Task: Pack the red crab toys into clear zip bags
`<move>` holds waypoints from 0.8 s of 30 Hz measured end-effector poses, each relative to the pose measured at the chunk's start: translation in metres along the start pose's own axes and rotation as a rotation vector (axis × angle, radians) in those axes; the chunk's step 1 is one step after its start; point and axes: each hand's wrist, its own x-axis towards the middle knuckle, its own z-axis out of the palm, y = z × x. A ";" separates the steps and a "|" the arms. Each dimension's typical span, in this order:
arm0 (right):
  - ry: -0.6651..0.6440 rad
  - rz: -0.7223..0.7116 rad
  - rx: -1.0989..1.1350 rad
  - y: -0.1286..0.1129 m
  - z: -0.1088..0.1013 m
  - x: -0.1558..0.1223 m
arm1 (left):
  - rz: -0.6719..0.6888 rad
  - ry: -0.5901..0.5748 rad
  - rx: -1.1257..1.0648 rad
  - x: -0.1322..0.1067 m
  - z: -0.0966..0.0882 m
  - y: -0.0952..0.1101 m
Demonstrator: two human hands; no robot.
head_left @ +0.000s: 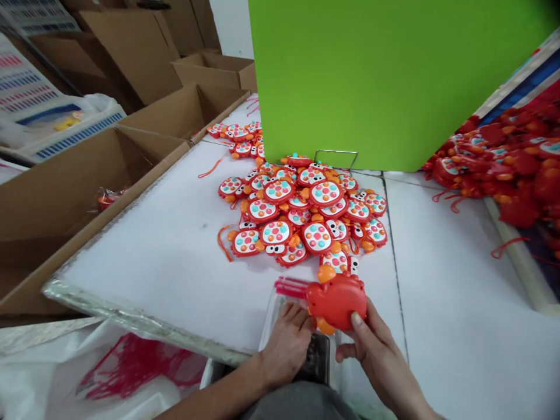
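Note:
My right hand (380, 353) grips a red plastic crab-shaped toy (336, 301), its plain back turned up and orange claws sticking out at the sides. Bright pink strips (292, 287) extend leftward from the toy. Just below them, my left hand (286, 344) has its fingers curled in beside the toy; whatever they hold is hidden. A clear plastic tray (268, 321) and a dark object (318, 357) lie beneath my hands. Beyond them, a heap of similar toys (275, 232) shows white faces with coloured dots, some with eyes and orange cords.
A large green panel (371, 81) stands behind the heap. On the right, a crate (520, 262) overflows with more red toys. Cardboard boxes (144, 131) line the table's left edge. Pink cords (140, 364) lie in a white bag at lower left.

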 end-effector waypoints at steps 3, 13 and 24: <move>0.016 -0.124 -0.407 0.008 0.006 0.007 | 0.047 0.043 0.062 -0.003 0.002 0.004; -0.017 -0.219 -0.936 0.009 -0.013 0.010 | -0.226 0.201 -0.214 0.002 -0.059 -0.001; 0.007 -0.289 -1.149 0.008 -0.014 0.008 | -0.643 0.056 -0.778 0.017 -0.041 -0.020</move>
